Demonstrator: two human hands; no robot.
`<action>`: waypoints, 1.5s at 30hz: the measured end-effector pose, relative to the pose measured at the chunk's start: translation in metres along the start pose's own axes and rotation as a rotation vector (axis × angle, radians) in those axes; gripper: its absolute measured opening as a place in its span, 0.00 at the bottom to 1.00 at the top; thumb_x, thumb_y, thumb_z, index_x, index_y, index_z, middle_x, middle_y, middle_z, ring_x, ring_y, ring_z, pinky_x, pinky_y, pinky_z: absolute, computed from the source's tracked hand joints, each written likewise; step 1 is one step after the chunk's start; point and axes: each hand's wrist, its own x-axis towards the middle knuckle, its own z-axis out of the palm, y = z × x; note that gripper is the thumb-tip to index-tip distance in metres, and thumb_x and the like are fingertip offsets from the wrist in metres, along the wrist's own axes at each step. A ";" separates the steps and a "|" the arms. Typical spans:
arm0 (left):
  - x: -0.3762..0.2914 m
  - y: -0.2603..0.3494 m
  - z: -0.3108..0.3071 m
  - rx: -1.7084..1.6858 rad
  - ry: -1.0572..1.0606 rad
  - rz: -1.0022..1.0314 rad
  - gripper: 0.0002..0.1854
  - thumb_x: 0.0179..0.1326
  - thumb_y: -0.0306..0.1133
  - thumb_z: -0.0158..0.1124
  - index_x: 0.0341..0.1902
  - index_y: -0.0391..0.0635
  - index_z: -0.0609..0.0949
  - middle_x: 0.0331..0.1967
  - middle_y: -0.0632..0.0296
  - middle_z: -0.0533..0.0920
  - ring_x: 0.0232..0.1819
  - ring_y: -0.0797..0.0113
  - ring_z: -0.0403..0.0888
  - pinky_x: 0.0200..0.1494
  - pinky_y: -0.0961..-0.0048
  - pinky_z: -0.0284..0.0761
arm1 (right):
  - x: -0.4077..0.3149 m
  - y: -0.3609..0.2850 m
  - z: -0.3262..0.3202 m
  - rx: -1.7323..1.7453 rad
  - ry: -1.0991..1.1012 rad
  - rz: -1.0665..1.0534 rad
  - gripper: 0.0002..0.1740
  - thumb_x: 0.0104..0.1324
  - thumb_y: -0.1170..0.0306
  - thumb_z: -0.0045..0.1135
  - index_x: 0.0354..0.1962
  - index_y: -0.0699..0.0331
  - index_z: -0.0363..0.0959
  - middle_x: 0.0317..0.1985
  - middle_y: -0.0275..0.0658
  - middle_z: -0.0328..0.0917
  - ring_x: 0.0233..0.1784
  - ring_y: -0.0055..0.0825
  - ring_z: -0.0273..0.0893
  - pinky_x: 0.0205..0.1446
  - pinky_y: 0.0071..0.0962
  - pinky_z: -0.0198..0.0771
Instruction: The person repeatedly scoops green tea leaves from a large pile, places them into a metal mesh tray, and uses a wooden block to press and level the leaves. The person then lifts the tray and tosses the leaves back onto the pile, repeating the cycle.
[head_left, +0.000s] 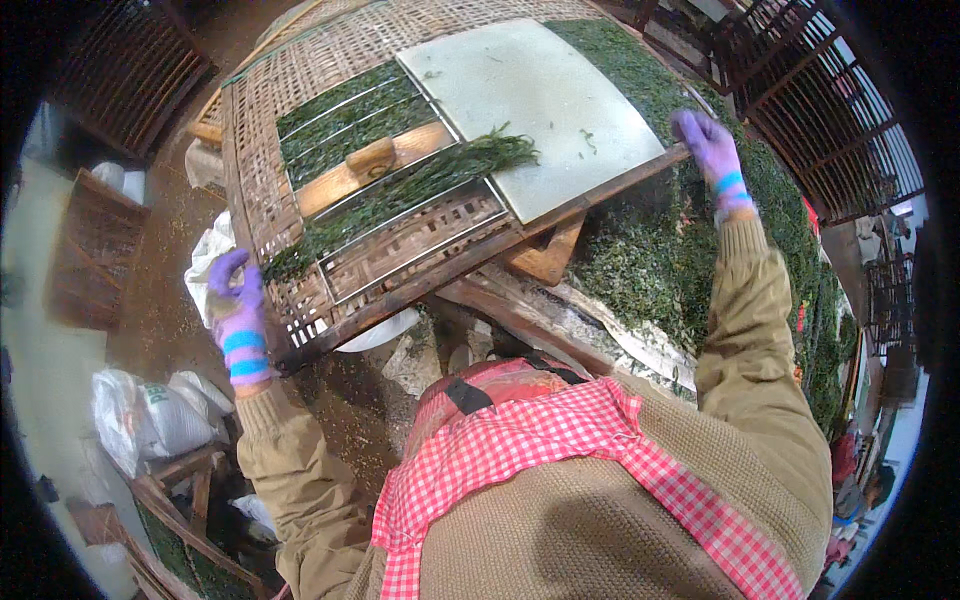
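Observation:
My left hand (238, 311), in a purple knit glove with blue stripes, is beside the left rim of a woven tray (322, 41), thumb and fingers curved apart with nothing visible between them. At the tray's near right corner is my gloved right hand (706, 146), its fingers bent by the wooden edge (600, 187); its grip is not clear. On the tray lies a thin metal frame (412, 259) with slats. A wooden block with a knob handle (371, 161) rests across it. A band of long green leaves (420, 180) runs diagonally over the frame to a pale smooth board (525, 112).
More green leaves (637, 262) are heaped on a surface below the right side. Slatted racks (817, 112) stand at the far right. White sacks (176, 412) rest on a wooden stand at left. A wooden bracket (551, 251) juts under the tray.

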 end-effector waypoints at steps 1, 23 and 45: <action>-0.002 0.001 -0.007 0.062 0.044 -0.014 0.13 0.57 0.30 0.60 0.46 0.43 0.80 0.41 0.59 0.82 0.34 0.70 0.78 0.40 0.74 0.74 | -0.016 0.021 -0.006 -0.032 0.008 0.154 0.21 0.66 0.56 0.55 0.42 0.68 0.77 0.32 0.29 0.78 0.35 0.16 0.70 0.42 0.20 0.68; -0.116 0.101 -0.035 0.165 0.505 0.001 0.12 0.52 0.31 0.61 0.42 0.49 0.79 0.48 0.49 0.76 0.48 0.47 0.77 0.50 0.61 0.74 | 0.026 0.260 0.089 -0.753 -0.046 0.494 0.32 0.60 0.65 0.52 0.61 0.64 0.60 0.52 0.55 0.72 0.55 0.50 0.71 0.57 0.43 0.68; -0.156 0.128 -0.030 0.225 0.469 -0.064 0.16 0.52 0.33 0.62 0.46 0.49 0.78 0.49 0.47 0.76 0.45 0.47 0.78 0.46 0.61 0.76 | -0.086 0.161 0.096 -0.486 -0.342 0.107 0.43 0.55 0.70 0.64 0.66 0.64 0.52 0.66 0.52 0.57 0.68 0.45 0.57 0.70 0.33 0.53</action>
